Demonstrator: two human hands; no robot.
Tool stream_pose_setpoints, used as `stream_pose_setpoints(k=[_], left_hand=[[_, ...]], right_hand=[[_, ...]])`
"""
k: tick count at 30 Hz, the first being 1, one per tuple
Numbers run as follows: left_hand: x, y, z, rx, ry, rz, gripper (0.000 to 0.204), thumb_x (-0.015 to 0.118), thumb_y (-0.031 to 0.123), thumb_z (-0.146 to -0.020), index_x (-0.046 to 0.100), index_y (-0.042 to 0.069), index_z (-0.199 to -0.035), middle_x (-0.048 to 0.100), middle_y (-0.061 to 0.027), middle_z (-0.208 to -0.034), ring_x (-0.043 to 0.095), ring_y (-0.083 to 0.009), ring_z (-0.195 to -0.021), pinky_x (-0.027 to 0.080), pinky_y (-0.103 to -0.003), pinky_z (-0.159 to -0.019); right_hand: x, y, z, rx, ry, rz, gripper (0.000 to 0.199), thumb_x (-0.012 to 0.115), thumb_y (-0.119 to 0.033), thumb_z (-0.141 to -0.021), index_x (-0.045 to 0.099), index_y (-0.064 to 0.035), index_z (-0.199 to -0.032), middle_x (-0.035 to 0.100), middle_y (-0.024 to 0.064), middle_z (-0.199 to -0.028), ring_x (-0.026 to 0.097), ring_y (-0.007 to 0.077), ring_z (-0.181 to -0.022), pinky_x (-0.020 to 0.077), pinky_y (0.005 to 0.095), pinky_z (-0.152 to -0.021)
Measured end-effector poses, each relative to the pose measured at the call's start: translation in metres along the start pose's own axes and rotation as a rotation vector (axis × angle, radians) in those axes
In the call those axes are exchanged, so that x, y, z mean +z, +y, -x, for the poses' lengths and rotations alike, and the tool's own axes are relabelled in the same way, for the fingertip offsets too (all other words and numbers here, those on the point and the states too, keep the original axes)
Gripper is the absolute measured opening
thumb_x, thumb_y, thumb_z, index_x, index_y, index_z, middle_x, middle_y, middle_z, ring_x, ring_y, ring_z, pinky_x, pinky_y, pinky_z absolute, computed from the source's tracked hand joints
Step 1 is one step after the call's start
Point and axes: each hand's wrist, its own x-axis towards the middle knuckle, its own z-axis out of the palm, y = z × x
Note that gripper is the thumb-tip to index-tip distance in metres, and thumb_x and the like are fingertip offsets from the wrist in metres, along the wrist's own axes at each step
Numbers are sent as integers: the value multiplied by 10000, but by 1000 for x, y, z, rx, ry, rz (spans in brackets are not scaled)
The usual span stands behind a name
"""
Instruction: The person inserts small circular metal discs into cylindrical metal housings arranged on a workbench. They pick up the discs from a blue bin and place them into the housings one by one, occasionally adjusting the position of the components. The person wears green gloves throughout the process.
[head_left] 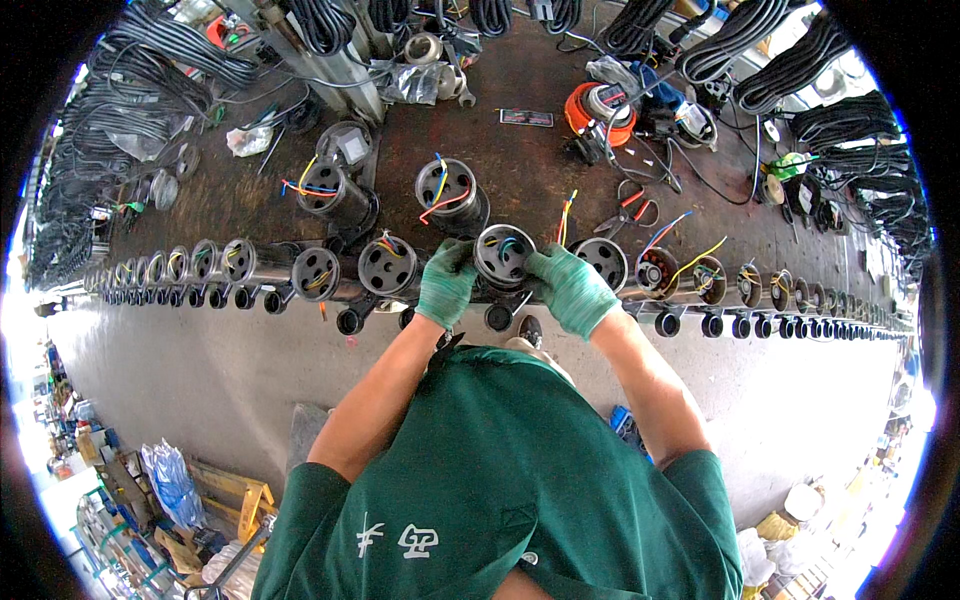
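Between my gloved hands sits a round metal cylinder housing (492, 262), its open end facing up and showing a holed disc and blue wire inside. My left hand (447, 282) closes on its left side, and my right hand (574, 288) grips its right rim; the fingertips are partly hidden. Left of my left hand lies another cylinder with a holed grey disc (387, 266). Just beyond stands a dark cylinder (452, 196) with red, yellow and blue wires coming out. Right of my right hand is a further holed-disc cylinder (603, 262).
Rows of similar cylinders (238, 260) line the bench's near edge on both sides. Red-handled pliers (633, 208) lie at right, beyond them an orange round tool (598, 112). Coiled black cables (735, 42) hang along the far side. A wrench (466, 94) rests at the back.
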Motion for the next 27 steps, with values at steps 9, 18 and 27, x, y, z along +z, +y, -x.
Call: stream_pose_setpoints(k=[9, 18, 27], left_hand=[[-7, 2, 15, -17, 16, 132, 453, 637, 0, -964, 550, 41, -1407, 632, -99, -1312, 597, -205, -1205, 483, -329, -1056], [3, 75, -2, 440, -251, -743, 974, 899, 382, -734, 439, 72, -1535, 470, -225, -1529, 516, -399, -1361, 442, -458, -1146], [26, 99, -31, 296, -550, -917, 888, 896, 327, -702, 515, 108, -1473, 511, -248, -1426, 556, -428, -1284, 485, -483, -1089]], right_hand=[[3, -10, 5, 27, -88, 203, 323, 589, -75, -914, 666, -112, -1225, 634, 198, -1001, 704, 373, -906, 590, 455, -756], [11, -25, 8, 136, -42, 266, 352, 585, -47, -916, 606, -94, -1264, 643, 214, -1060, 707, 387, -932, 600, 459, -789], [-16, -40, 36, 272, 25, -132, 363, 628, -152, -946, 598, -105, -1305, 679, 227, -1056, 686, 438, -981, 559, 519, -812]])
